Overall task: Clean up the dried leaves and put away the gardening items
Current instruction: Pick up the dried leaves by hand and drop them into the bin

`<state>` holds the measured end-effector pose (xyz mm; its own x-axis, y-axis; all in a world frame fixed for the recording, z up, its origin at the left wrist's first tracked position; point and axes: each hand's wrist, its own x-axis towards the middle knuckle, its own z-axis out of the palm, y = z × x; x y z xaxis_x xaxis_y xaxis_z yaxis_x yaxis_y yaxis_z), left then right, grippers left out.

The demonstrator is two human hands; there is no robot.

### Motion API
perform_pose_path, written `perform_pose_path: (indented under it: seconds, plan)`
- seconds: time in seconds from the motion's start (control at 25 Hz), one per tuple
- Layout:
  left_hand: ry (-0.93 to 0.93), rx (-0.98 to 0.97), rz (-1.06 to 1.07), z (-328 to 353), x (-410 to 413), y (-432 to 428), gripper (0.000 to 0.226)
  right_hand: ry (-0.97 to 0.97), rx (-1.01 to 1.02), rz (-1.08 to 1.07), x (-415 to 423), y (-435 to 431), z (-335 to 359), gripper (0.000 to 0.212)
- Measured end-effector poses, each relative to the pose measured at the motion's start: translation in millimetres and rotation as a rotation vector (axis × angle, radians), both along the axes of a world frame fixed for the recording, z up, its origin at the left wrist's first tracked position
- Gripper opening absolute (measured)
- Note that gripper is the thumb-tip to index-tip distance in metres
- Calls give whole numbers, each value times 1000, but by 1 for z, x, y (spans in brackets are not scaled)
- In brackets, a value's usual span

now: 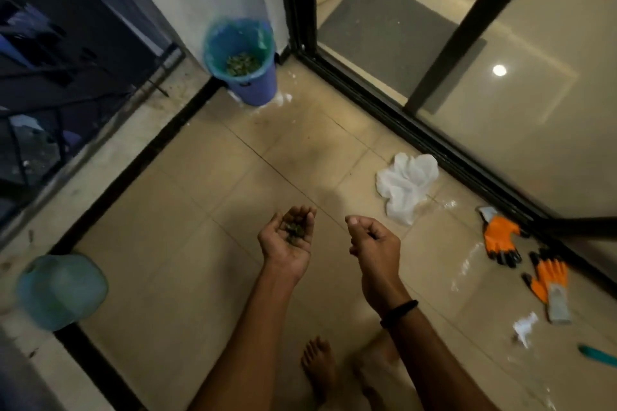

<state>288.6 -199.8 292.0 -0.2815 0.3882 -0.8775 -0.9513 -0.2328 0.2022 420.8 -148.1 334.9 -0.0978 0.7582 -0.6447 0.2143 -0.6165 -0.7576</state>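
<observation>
bare feet (pixel 320 367) on tile. blue bin (pixel 257 87) in far corner, leaf litter (pixel 242 64) inside. left hand (pixel 287 240) palm up, cupped round dried leaves (pixel 294 229). right hand (pixel 374 240) loosely curled, empty. orange gloves (pixel 500 238) on floor, far right.

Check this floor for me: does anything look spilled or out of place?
Yes. Two orange gloves lie scattered by the door track, a white cloth sits crumpled nearby, and white splashes mark the floor beside the blue bin.

Teal tool handle (pixel 597 354), lower right: cut off by frame edge. Pale green plastic container (pixel 61 290), lower left: blurred. Dried leaves (pixel 294 229) in cupped left hand (pixel 287 243): too small to count.
</observation>
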Motion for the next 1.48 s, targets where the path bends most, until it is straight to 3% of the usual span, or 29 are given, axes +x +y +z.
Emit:
perform_pose_path:
  seconds: [0.48,0.76,0.88,0.96,1.04,1.16,1.2,1.28,1.4,1.48]
  plan:
    - [37,64,180,-45,-259,176,45,63,-107,164,-209,135,-54,14]
    - [141,45,70,-88,-363,266,45,46,-210,48,-279,149,-100,13]
    - [218,-58,27,-126,-402,305,50,7,-239,-66,-296,147,-121,13]
    - [342,-139,-178,-152,-427,328,57,-13,-265,-125,-305,144,-135,13]
    - [588,-365,-524,-176,-440,335,81,-47,-276,-179,-314,138,-150,12]
    - [1296,-653,-918,-178,-415,330,84,-134,-253,-187,-318,127,-181,12]
    - [1523,-635,-915,-176,-397,324,75,-189,-264,-191,-316,123,-195,13]
    - [1790,-393,-844,-167,-350,301,47,-281,-306,-203,-307,117,-225,15]
    - [1906,-93,-1178,-199,-293,261,26,-429,-331,-305,-278,115,-274,19]
    - [1890,-30,-1375,-248,-271,242,24,-514,-305,-428,-252,120,-311,20]
